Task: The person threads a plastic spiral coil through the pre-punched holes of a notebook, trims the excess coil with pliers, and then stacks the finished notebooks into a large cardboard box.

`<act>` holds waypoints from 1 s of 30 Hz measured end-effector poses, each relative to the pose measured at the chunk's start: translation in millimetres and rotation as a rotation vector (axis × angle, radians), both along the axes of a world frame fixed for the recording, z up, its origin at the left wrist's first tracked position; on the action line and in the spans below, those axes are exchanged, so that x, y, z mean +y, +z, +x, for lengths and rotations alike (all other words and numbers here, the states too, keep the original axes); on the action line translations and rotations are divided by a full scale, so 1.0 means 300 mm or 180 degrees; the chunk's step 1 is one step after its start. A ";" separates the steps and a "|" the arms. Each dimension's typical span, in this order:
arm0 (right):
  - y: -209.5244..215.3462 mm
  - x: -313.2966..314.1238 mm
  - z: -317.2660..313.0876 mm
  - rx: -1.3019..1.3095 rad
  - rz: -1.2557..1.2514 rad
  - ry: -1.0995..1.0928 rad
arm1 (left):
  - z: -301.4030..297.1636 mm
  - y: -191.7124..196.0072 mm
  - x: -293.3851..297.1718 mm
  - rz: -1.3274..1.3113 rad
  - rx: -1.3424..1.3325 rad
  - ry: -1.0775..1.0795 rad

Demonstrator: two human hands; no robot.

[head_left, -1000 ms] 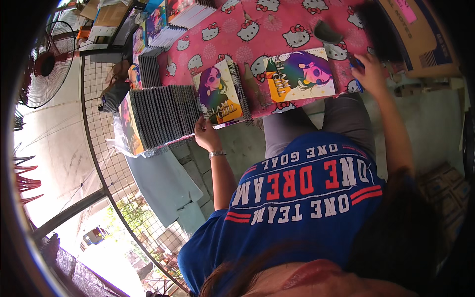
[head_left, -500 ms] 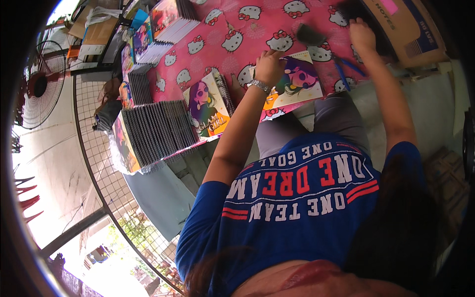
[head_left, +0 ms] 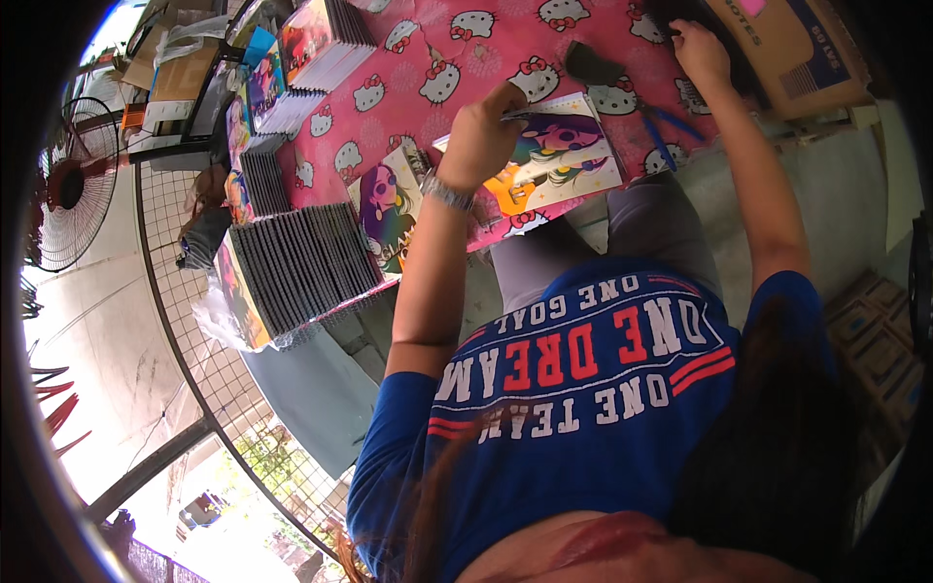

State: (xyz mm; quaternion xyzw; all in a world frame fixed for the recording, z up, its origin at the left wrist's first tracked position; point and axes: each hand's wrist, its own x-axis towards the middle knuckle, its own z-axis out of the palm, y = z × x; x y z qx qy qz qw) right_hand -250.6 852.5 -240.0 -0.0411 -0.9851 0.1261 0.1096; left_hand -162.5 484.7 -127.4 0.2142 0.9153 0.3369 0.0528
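A notebook with an illustrated cover (head_left: 559, 160) of a long-haired figure in sunglasses lies at the table's near edge in front of me. My left hand (head_left: 483, 141), with a watch on the wrist, is closed on its upper left edge; the fingertips are partly hidden. My right hand (head_left: 702, 56) reaches to the far right beside a dark pile (head_left: 734, 49), its fingers curled together; what they hold, if anything, is too small to make out. Blue-handled pliers (head_left: 666, 126) lie right of the notebook. Beyond it sits a dark grey block (head_left: 593, 64).
A row of black spiral-bound notebooks (head_left: 301, 257) stands at the left edge, with a similar notebook (head_left: 389, 199) beside it. More notebook stacks (head_left: 330, 44) run along the far left. A cardboard box (head_left: 802, 58) stands far right. Pink patterned cloth (head_left: 428, 107) covers the table.
My left hand has shifted left and toward me along the notebook's edge, its fingers more curled. The right hand has moved slightly farther away beside the dark pile. The whole view has shifted a little.
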 end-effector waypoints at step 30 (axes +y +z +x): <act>0.268 -0.317 0.484 0.0206 -0.2763 0.2247 | 0.151 -0.076 0.059 -0.0162 0.1715 -0.0108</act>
